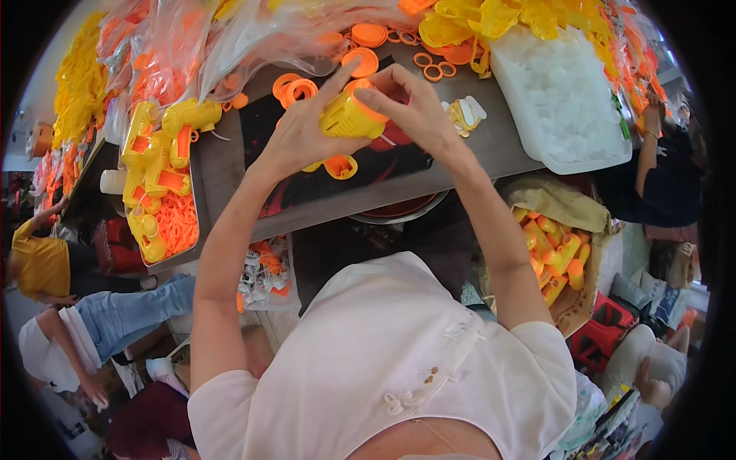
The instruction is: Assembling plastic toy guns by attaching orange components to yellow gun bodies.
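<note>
Above the table, my left hand (295,136) is wrapped round a yellow plastic toy body (345,119) with an orange rim. My right hand (418,107) pinches that orange rim with thumb and fingers; its fingers partly hide the rim. Just beyond the hands lie an orange disc (360,63) and some orange rings (294,90). Under the held toy body, on the dark mat (264,153), rests a yellow and orange round piece (340,166). Small white and yellow pieces (464,115) lie to the right of my right hand.
On the left, a tray (198,222) holds yellow toy guns (153,157) and orange small parts (178,222). A white tub (571,165) of translucent pieces stands at the right. Below it is a sack (590,280) of yellow-orange parts. Clear plastic bags (253,38) line the back; other people are nearby.
</note>
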Action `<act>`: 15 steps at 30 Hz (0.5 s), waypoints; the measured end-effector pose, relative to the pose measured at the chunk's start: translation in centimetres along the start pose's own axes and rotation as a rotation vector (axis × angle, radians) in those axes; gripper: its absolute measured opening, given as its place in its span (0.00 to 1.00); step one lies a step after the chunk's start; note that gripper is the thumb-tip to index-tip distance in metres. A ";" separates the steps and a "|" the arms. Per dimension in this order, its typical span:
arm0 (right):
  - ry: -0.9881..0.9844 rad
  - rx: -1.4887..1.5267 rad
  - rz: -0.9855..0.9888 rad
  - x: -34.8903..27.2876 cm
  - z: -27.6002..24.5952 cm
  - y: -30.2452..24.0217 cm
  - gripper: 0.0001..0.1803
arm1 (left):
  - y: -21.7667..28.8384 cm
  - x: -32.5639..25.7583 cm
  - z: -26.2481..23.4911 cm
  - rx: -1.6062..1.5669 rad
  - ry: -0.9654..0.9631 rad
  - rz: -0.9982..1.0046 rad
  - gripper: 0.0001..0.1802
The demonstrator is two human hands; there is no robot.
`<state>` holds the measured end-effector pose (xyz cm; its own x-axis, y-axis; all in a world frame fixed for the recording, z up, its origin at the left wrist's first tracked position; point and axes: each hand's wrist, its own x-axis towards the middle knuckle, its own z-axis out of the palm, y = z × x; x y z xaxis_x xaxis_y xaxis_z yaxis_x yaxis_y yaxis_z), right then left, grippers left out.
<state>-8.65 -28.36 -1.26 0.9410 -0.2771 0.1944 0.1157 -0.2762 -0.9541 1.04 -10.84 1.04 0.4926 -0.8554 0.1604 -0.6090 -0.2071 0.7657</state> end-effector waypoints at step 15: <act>-0.289 0.173 -0.117 -0.9 2.1 -2.8 0.15 | 1.2 -3.3 1.4 0.212 -0.016 0.293 0.34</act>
<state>-9.11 -25.40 0.74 0.9663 0.0262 0.2559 0.2572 -0.1236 -0.9584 -2.18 -8.94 0.53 0.2691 -0.9000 0.3431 -0.8391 -0.0442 0.5422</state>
